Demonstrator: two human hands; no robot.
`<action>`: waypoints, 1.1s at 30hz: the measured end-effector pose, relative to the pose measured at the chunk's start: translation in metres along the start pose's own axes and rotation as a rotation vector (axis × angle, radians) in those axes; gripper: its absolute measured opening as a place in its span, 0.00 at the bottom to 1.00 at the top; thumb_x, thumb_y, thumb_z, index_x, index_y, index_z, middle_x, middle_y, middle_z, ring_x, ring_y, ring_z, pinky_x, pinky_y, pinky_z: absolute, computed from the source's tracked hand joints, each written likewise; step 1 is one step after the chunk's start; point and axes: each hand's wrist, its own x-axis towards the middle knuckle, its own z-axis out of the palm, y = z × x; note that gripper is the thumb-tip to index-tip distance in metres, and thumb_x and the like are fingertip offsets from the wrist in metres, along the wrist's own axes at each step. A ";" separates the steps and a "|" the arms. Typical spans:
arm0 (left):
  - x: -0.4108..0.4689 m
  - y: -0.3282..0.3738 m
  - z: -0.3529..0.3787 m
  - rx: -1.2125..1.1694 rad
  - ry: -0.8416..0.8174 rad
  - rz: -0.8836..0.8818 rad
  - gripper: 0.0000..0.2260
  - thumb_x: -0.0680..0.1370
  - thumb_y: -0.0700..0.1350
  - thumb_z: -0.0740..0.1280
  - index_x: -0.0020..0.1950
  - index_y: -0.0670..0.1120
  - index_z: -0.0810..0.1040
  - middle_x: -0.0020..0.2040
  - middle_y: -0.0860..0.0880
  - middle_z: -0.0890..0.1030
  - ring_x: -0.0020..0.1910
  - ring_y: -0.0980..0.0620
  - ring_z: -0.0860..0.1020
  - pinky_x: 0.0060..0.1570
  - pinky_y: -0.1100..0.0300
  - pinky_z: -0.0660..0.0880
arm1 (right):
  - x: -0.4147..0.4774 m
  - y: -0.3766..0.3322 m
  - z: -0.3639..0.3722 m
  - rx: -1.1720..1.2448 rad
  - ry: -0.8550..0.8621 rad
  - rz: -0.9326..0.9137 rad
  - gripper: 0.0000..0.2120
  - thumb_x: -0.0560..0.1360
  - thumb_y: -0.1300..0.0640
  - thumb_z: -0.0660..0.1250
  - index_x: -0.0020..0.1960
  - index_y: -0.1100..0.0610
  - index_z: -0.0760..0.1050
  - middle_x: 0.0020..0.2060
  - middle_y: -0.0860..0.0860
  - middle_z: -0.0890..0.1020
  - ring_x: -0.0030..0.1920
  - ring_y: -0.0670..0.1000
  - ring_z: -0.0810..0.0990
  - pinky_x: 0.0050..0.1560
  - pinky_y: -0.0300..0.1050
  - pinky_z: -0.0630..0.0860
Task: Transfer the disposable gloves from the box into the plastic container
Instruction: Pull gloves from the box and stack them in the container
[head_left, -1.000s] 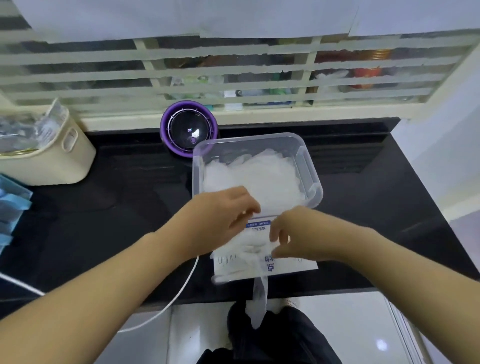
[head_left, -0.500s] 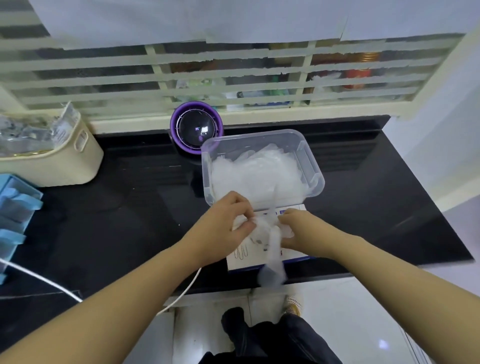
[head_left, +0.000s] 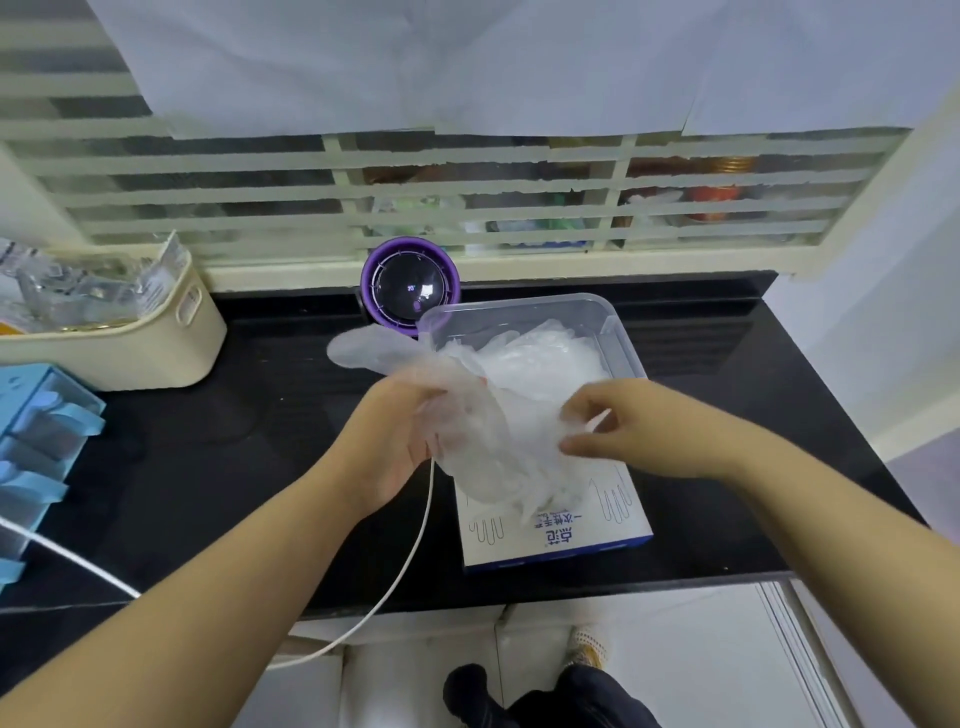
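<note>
Both hands are up over the black desk (head_left: 208, 467). The left grip (head_left: 395, 441) has its fingers curled round a clump of clear gloves (head_left: 488, 447), and the right grip (head_left: 639, 426) pinches the clump's other edge between thumb and fingertips. The clump hangs between them, above the white-and-blue glove box (head_left: 571, 540) and the near rim of the clear plastic container (head_left: 626, 348). One loose glove end (head_left: 358, 351) pokes out to the left, past the container's near-left corner.

Inside the container lies a pile of gloves (head_left: 550, 358). The box lies flat just in front of it; hands and gloves hide where the two meet, so whether they touch I can't say.

Around them: a purple round gadget (head_left: 410, 288) sits right behind the container's far-left corner. A white cable (head_left: 410, 561) runs just left of the box and drops over the desk's front edge. Well off to the left stand a cream basket (head_left: 130, 358) stuffed with clear packets and a blue organiser (head_left: 36, 441).
</note>
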 end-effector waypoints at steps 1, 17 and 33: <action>0.001 0.003 0.001 -0.027 0.033 -0.009 0.11 0.78 0.41 0.57 0.48 0.39 0.78 0.45 0.45 0.82 0.45 0.50 0.81 0.40 0.57 0.79 | 0.001 -0.002 -0.006 0.102 0.014 0.016 0.21 0.71 0.39 0.68 0.61 0.44 0.72 0.54 0.41 0.79 0.50 0.42 0.80 0.54 0.41 0.76; 0.036 0.025 -0.041 0.179 0.544 -0.040 0.05 0.79 0.39 0.64 0.51 0.48 0.75 0.50 0.46 0.80 0.49 0.49 0.79 0.48 0.57 0.76 | 0.030 -0.012 -0.052 0.654 0.597 -0.032 0.17 0.71 0.56 0.73 0.58 0.46 0.74 0.53 0.51 0.80 0.42 0.50 0.81 0.43 0.42 0.80; 0.062 0.054 0.055 0.189 0.101 0.055 0.11 0.81 0.48 0.63 0.63 0.52 0.70 0.55 0.53 0.78 0.57 0.53 0.77 0.58 0.57 0.74 | 0.049 -0.036 -0.052 0.331 0.792 -0.168 0.07 0.75 0.60 0.66 0.52 0.51 0.76 0.43 0.40 0.76 0.42 0.43 0.76 0.43 0.43 0.77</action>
